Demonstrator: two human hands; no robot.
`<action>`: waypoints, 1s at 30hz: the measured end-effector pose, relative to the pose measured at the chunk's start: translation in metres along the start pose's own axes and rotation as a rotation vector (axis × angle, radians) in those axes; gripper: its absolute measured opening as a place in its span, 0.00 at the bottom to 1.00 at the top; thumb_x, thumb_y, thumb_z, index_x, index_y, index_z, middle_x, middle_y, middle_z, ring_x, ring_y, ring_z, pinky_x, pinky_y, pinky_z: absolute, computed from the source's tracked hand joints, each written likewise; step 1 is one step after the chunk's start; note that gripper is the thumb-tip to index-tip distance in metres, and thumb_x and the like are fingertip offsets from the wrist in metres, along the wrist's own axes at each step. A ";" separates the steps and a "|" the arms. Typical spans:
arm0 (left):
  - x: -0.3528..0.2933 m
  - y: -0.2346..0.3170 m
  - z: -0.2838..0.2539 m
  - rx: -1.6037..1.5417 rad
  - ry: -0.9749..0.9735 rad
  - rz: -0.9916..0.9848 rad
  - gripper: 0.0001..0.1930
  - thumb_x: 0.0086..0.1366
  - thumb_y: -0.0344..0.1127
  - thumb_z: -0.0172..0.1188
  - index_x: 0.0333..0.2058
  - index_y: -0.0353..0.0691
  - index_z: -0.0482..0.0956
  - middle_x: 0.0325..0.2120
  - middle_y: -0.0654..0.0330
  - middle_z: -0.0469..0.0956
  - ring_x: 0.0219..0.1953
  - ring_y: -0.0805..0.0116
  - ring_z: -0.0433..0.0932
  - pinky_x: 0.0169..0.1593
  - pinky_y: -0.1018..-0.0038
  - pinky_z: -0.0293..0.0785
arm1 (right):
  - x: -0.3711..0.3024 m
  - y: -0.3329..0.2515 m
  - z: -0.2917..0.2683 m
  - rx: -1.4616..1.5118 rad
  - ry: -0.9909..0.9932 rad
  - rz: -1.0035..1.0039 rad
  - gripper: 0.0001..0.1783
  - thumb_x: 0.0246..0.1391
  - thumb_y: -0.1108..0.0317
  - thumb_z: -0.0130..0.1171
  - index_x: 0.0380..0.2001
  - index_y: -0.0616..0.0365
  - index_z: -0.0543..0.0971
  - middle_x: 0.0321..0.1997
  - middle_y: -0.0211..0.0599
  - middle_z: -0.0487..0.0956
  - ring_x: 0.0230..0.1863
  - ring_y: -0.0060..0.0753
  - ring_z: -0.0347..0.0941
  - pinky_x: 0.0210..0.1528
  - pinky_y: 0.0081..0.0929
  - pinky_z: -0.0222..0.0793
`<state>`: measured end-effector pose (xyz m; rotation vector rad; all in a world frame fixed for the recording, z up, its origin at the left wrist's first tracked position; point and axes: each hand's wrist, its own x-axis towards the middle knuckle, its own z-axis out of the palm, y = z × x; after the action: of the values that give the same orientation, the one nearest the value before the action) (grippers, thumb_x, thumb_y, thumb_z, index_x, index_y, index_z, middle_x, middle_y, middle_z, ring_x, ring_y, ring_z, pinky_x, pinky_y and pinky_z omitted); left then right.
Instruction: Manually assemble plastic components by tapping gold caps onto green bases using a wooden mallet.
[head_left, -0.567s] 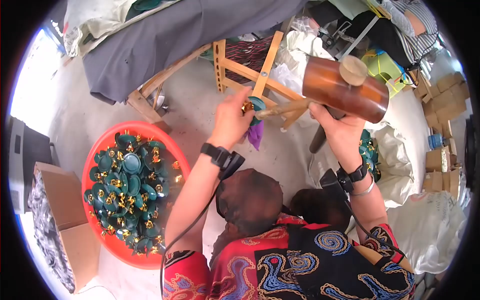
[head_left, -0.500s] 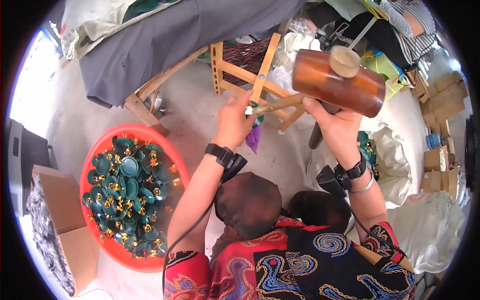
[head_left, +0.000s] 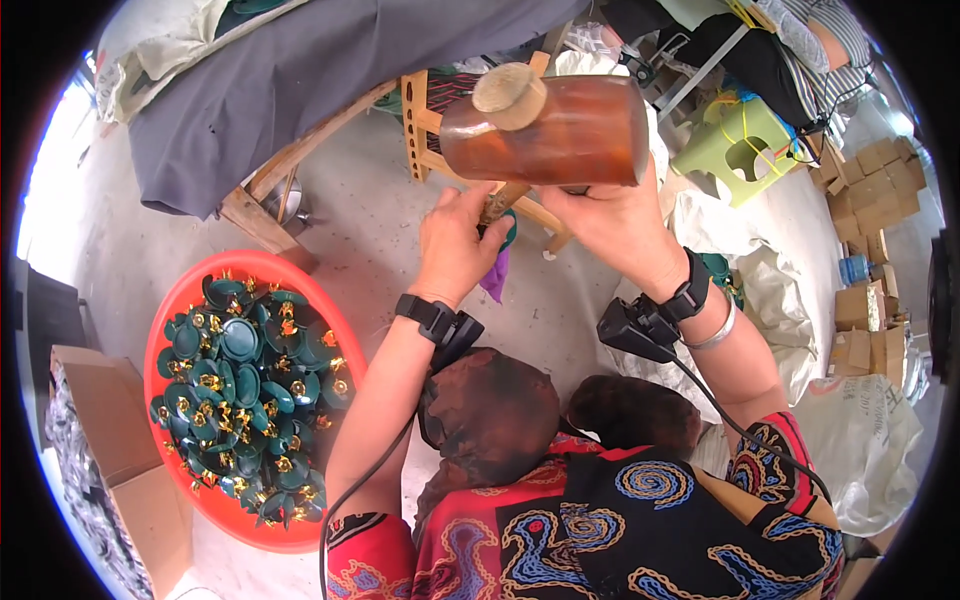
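My right hand point(head_left: 625, 225) is closed on a mallet point(head_left: 560, 135) with a glossy amber-brown barrel head. Its round wooden handle end pokes out of the near side, and the head hides most of the grip. My left hand point(head_left: 452, 245) has thumb and fingers pinched around the end of a worn wooden rod point(head_left: 507, 200), which runs out of sight behind the mallet head. Just past the left thumb, a green piece point(head_left: 512, 232) shows in part, with purple cloth point(head_left: 494, 278) hanging below. Anything small within the left fingertips is hidden.
On my left stands a red basin point(head_left: 160, 400) full of green disc-like pieces with gold fittings, beside a cardboard box point(head_left: 110, 400). A cloth-covered table point(head_left: 250, 120) and a wooden frame point(head_left: 415, 125) lie ahead. A green stool point(head_left: 735, 150), white sacks point(head_left: 775, 310) and another person point(head_left: 840, 50) are right.
My right hand has carried the mallet left, so its head now tilts the other way and covers much of the rod. The left hand stays at the rod's end.
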<state>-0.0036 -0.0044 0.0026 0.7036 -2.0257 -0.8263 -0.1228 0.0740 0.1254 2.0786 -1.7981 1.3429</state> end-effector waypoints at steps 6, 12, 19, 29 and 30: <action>-0.001 0.000 0.002 0.010 0.010 0.053 0.08 0.50 0.31 0.62 0.31 0.41 0.79 0.22 0.58 0.77 0.30 0.57 0.72 0.33 0.65 0.70 | 0.020 -0.002 -0.029 -0.176 -0.221 0.178 0.18 0.34 0.65 0.67 0.23 0.69 0.75 0.17 0.50 0.72 0.17 0.40 0.68 0.23 0.31 0.65; -0.005 -0.010 0.002 -0.014 0.016 0.043 0.08 0.50 0.32 0.62 0.31 0.41 0.79 0.23 0.58 0.77 0.29 0.58 0.72 0.33 0.66 0.70 | 0.064 -0.068 -0.120 -0.242 0.211 0.130 0.12 0.45 0.63 0.65 0.28 0.61 0.78 0.24 0.29 0.78 0.24 0.20 0.71 0.29 0.16 0.66; 0.008 -0.017 0.000 0.029 0.029 0.047 0.07 0.49 0.31 0.62 0.29 0.40 0.79 0.21 0.58 0.75 0.27 0.57 0.70 0.31 0.65 0.68 | 0.028 -0.001 -0.079 -0.343 -0.214 0.058 0.09 0.40 0.71 0.61 0.28 0.62 0.77 0.17 0.44 0.74 0.19 0.36 0.72 0.24 0.31 0.68; 0.001 -0.001 0.000 0.082 -0.030 0.038 0.07 0.49 0.31 0.62 0.29 0.41 0.78 0.21 0.59 0.75 0.30 0.57 0.71 0.32 0.65 0.69 | 0.008 0.002 -0.007 0.079 -0.119 0.257 0.14 0.38 0.71 0.62 0.33 0.61 0.77 0.24 0.46 0.76 0.23 0.37 0.73 0.29 0.29 0.69; 0.002 0.000 0.001 0.059 -0.043 0.060 0.07 0.48 0.30 0.62 0.29 0.41 0.78 0.21 0.59 0.76 0.30 0.57 0.71 0.32 0.65 0.69 | 0.005 0.003 -0.007 0.086 -0.024 0.191 0.14 0.38 0.71 0.62 0.33 0.60 0.77 0.25 0.45 0.77 0.24 0.39 0.74 0.30 0.29 0.70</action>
<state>-0.0055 -0.0053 0.0033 0.6598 -2.1069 -0.7549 -0.1295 0.0734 0.1315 2.0150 -2.0281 1.4718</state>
